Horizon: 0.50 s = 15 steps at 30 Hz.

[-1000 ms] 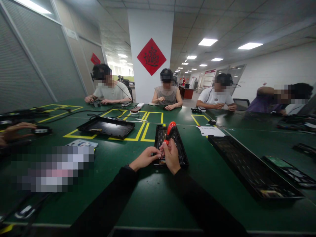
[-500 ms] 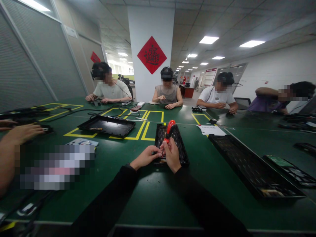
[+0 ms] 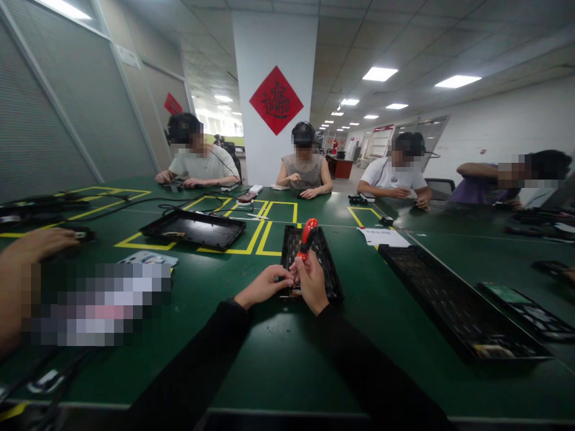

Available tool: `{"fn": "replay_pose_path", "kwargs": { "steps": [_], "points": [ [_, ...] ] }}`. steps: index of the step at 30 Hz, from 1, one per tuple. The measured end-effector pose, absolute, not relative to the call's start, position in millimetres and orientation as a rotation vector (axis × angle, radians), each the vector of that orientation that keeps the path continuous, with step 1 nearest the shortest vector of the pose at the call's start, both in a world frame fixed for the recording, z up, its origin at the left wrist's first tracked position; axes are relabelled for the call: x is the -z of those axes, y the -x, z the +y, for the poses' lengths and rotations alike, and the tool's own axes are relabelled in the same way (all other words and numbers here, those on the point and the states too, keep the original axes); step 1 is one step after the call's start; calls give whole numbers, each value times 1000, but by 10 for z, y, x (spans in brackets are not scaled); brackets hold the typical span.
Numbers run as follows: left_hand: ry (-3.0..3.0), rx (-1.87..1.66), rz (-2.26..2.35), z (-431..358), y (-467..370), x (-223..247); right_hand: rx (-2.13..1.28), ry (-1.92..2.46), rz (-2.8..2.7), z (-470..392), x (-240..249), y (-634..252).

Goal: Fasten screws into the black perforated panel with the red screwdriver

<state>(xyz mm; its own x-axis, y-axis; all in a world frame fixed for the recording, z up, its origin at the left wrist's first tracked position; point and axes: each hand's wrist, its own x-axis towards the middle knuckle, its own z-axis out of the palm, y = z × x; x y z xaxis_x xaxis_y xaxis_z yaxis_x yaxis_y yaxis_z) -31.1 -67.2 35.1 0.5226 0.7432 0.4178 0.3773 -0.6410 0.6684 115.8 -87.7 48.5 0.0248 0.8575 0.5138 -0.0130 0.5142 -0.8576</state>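
A screwdriver [image 3: 309, 234] with a red and black handle stands nearly upright, its handle end pointing up. My right hand [image 3: 313, 282] is closed around its lower part, thumb up along it. My left hand [image 3: 266, 285] is closed in a pinch beside the screwdriver's lower end; what its fingertips hold is too small to make out. Both hands are over the near end of a black plastic housing [image 3: 333, 270] that lies open side up on the green table. The screwdriver's tip is hidden by my fingers.
To the left lie a black shallow tray [image 3: 202, 230] and a co-worker's hand [image 3: 49, 240]. A long black housing [image 3: 453, 299], a paper sheet [image 3: 384, 236] and a green circuit board [image 3: 507, 294] lie to the right. Several people sit across the table [image 3: 278, 371].
My hands and the screwdriver keep nearly the same place. The co-worker's hand at the left has shifted slightly.
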Motion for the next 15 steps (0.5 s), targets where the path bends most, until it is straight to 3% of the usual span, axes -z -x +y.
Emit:
{"fn": "replay_pose_path", "kwargs": {
  "steps": [15],
  "points": [
    [-2040,-978,897,-701,275,-362,-920,680,-1437,-823,-482,-1162]
  ]
}}
